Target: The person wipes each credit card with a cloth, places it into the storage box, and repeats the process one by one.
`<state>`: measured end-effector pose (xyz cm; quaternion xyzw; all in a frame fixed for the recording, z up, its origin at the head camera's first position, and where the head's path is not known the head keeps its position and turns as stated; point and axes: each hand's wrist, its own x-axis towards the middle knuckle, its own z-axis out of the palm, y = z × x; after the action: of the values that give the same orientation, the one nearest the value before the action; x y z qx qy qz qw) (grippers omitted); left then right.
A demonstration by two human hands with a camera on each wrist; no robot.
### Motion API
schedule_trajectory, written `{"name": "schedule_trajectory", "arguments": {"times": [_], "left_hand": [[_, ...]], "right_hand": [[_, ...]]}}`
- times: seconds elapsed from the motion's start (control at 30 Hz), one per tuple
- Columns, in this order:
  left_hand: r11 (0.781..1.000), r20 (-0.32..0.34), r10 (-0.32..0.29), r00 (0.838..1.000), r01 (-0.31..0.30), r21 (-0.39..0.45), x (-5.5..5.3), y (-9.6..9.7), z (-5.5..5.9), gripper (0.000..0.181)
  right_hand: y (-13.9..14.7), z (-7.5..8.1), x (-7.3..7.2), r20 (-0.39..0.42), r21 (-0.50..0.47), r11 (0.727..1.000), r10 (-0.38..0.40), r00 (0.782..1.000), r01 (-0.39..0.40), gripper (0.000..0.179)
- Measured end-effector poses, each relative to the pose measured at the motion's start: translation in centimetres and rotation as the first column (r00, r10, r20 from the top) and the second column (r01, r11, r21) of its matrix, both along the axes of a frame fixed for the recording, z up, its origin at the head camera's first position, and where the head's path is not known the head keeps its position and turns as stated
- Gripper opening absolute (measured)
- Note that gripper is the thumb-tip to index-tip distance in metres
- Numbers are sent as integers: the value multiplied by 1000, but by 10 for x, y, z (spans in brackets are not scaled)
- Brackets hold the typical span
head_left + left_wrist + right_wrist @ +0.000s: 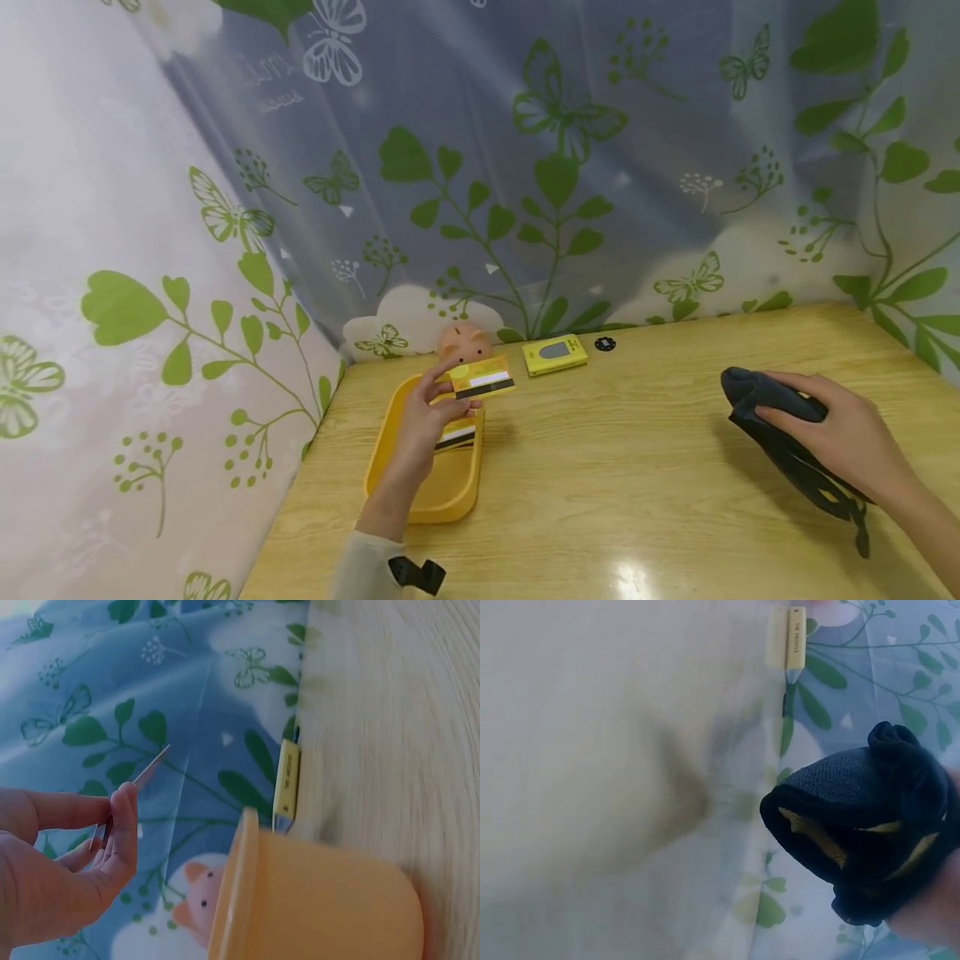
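Observation:
My left hand (423,421) pinches a yellow bank card (483,377) with a black stripe, between thumb and fingers. In the left wrist view the card (152,766) is seen nearly edge-on. Below that hand stands a yellow-orange plastic bin (444,507). Inside it lies at least one similar striped card (456,435), partly hidden by the hand. Away to the right, my right hand (851,429) grips a folded dark navy cloth item (772,400), held above the table. The right wrist view shows yellow inside its open folds (825,840); its exact kind is unclear.
A pink pig-shaped figure (463,340) sits behind the bin against the patterned curtain (660,167). Right of it on the wooden table (600,467) lie a yellow box (555,355) and a small black disc (605,343). Curtain also lines the left side.

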<state>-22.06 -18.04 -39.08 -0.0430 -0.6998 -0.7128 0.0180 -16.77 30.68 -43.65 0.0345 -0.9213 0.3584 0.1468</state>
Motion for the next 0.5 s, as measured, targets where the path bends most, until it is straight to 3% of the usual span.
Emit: {"name": "schedule_trajectory", "arguments": {"times": [0.27,0.5], "left_hand": [[992,42,78,996,-74,-101,-3,-36,-8,63],[980,120,99,988,-76,-184,-11,-63,-18,64]], "right_hand": [[22,-12,9,67,37,999,-34,997,31,69],[48,-21,10,64,132,989,-71,995,62,70]]}}
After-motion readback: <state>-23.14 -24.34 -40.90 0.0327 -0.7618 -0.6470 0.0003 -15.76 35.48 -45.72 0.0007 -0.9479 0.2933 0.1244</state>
